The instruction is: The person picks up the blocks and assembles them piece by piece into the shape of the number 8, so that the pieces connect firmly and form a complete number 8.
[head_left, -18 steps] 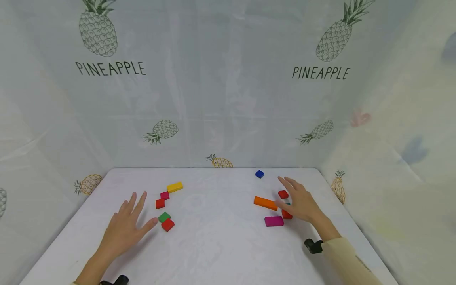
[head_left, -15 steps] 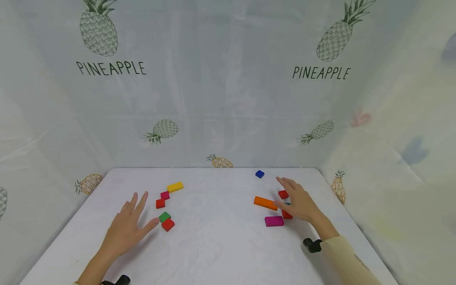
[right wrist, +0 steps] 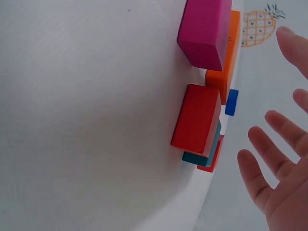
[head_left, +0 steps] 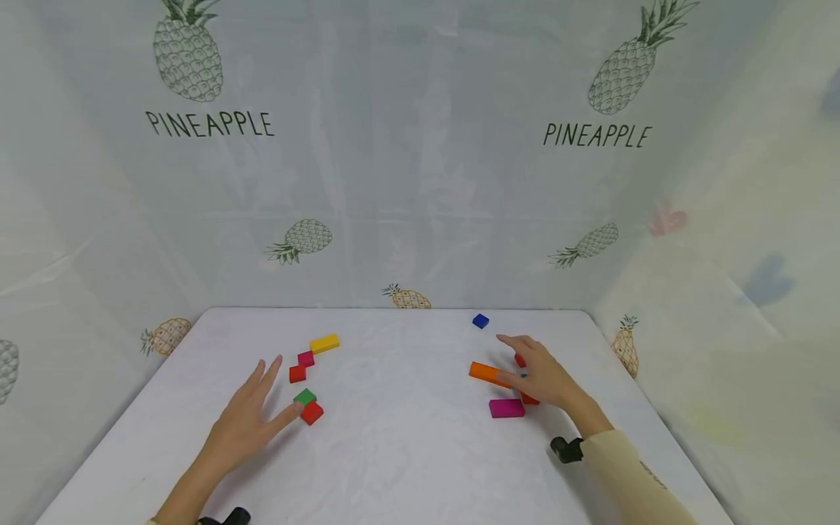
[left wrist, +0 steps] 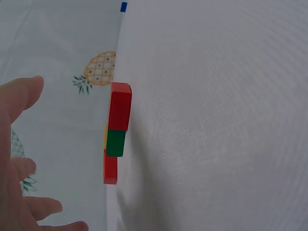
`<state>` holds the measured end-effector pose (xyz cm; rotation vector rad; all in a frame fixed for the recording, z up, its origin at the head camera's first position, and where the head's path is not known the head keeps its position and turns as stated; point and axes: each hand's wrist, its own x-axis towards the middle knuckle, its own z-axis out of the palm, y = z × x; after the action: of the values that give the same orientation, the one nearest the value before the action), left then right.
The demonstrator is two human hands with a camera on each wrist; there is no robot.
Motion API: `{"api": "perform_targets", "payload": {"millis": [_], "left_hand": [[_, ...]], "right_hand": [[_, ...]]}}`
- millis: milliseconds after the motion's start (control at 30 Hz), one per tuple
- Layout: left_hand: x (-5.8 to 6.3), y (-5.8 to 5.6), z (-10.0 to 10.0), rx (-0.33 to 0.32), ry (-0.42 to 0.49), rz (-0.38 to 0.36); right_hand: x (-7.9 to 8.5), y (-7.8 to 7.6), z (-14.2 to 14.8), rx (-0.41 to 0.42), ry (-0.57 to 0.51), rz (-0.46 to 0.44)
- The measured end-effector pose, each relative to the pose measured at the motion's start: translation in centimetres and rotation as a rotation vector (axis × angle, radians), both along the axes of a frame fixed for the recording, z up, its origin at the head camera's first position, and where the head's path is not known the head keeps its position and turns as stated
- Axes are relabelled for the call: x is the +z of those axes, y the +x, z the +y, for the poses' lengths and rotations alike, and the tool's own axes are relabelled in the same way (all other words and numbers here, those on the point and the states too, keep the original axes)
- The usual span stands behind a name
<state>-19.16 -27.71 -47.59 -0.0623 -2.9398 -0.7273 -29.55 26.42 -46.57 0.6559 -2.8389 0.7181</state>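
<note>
My left hand (head_left: 246, 419) hovers over the table's left side with fingers spread, holding nothing. Its thumb tip overlaps the edge of a red block (head_left: 312, 413) and a green block (head_left: 305, 397) in the head view; whether it touches them I cannot tell. Over the right side, my right hand (head_left: 547, 375) is also spread and holds nothing. Below it lie an orange block (head_left: 485, 372), a red block (right wrist: 196, 118), a teal block (right wrist: 196, 158) and another red block (head_left: 520, 360), partly hidden in the head view. A magenta block (head_left: 507, 408) lies nearer me.
On the white table (head_left: 400, 437), a yellow block (head_left: 324, 343), a pink block (head_left: 305, 359) and a red cube (head_left: 297, 374) lie beyond the left thumb. A small blue block (head_left: 480, 321) sits near the back edge. A pineapple-print curtain (head_left: 407, 182) encloses the back and sides.
Both hands have shifted inward, the left one to the right and the right one to the left, over the orange block's end. The blocks lie as before; the head view has shifted slightly.
</note>
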Motion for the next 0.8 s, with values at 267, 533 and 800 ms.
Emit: {"api": "perform_targets", "payload": {"millis": [267,533,800], "left_hand": [[-0.29,0.12,0.58,-0.031,0.046,-0.011],[-0.59,0.11,0.75,-0.055,0.093,-0.018],[-0.75,-0.13,0.63,-0.064,0.114,-0.006]], "right_hand": [[-0.52,-0.31,-0.45,0.025,0.005,-0.04],[-1.0,-0.35,-0.82,0.007,0.026,-0.064],[-0.74,-0.19,-0.88,0.02,0.023,-0.072]]}}
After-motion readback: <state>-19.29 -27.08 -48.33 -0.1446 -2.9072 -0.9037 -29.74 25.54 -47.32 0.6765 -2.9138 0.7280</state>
